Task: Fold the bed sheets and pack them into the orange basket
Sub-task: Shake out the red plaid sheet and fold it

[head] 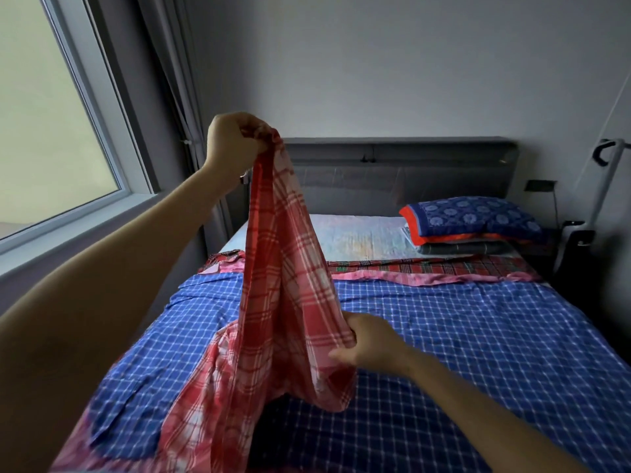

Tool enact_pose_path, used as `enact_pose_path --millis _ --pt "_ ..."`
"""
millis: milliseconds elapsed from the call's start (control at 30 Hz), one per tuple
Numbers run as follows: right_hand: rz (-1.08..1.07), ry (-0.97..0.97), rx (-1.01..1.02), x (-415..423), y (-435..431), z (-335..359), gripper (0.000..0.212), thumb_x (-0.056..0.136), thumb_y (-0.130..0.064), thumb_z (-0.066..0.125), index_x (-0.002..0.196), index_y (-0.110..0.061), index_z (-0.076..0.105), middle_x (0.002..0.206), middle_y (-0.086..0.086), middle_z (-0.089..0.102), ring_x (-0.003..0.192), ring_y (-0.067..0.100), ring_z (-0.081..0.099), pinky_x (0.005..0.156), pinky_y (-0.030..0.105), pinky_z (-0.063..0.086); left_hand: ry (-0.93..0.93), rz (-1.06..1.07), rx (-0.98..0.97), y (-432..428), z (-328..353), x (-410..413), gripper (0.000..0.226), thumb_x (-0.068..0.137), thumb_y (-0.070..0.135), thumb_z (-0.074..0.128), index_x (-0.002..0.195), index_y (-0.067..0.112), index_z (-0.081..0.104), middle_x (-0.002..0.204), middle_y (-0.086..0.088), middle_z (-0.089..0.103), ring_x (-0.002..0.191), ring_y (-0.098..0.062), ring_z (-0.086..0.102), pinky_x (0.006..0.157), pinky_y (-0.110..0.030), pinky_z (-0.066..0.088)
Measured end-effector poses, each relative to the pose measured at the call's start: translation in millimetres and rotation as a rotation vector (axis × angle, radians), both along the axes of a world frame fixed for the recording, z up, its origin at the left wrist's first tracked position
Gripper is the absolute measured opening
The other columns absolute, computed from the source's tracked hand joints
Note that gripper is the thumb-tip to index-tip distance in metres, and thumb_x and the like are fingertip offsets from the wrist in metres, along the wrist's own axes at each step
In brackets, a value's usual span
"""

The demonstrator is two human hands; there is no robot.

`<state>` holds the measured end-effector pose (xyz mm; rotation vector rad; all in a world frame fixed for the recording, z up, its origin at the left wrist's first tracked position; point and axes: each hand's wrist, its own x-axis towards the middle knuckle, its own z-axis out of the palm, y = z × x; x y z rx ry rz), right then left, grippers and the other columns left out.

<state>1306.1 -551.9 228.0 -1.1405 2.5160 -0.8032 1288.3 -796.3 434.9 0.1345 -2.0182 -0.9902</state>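
Observation:
A red and white checked sheet (280, 285) hangs bunched above the bed. My left hand (232, 141) pinches its top edge, raised high at head-board height. Lower down, my right hand (367, 343) grips a fold of the same sheet just above the mattress. The sheet's lower part trails onto the bed toward me. Beneath it a blue checked sheet (478, 336) lies spread flat over the bed. Farther back lies a dark red tartan sheet (426, 268) with a pink edge. No orange basket is in view.
Stacked pillows (474, 223), the top one blue with an orange trim, sit at the bed's far right by the grey headboard (399, 165). A window (51, 114) and curtain run along the left. A white stand (604, 186) is at the right wall.

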Motion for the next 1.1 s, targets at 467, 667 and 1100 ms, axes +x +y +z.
enact_pose_path --millis 467,667,1100 --pt "-0.010 -0.339 -0.199 30.5 -44.6 -31.3 0.026 0.080 -0.015 0.066 0.104 -0.005 0.067 0.101 0.011 0.069 0.093 0.023 0.066 0.089 0.045 0.052 -0.100 0.026 0.023 1.3 -42.8 12.8 0.026 0.073 -0.003 0.071 0.063 0.018 0.060 0.069 0.008 0.060 0.054 0.006 0.055 0.054 -0.010 0.047" --pt "0.034 -0.634 -0.572 42.8 -57.1 -22.6 0.040 0.085 0.004 0.062 0.117 -0.018 0.051 0.106 -0.008 0.058 0.095 0.004 0.059 0.080 0.018 0.052 -0.106 0.011 0.036 5.6 -42.5 17.7 0.031 0.072 -0.003 0.071 0.058 0.020 0.056 0.065 0.007 0.059 0.055 0.001 0.056 0.051 -0.014 0.048" --pt "0.279 0.158 0.379 51.9 -43.1 -92.8 0.019 0.088 -0.020 0.048 0.069 -0.020 0.046 0.057 -0.006 0.037 0.050 0.009 0.032 0.059 0.022 0.029 -0.076 0.239 0.125 -56.2 -58.7 23.6 0.005 0.065 0.018 0.070 0.070 0.016 0.069 0.077 -0.003 0.069 0.077 -0.015 0.068 0.071 -0.037 0.058"
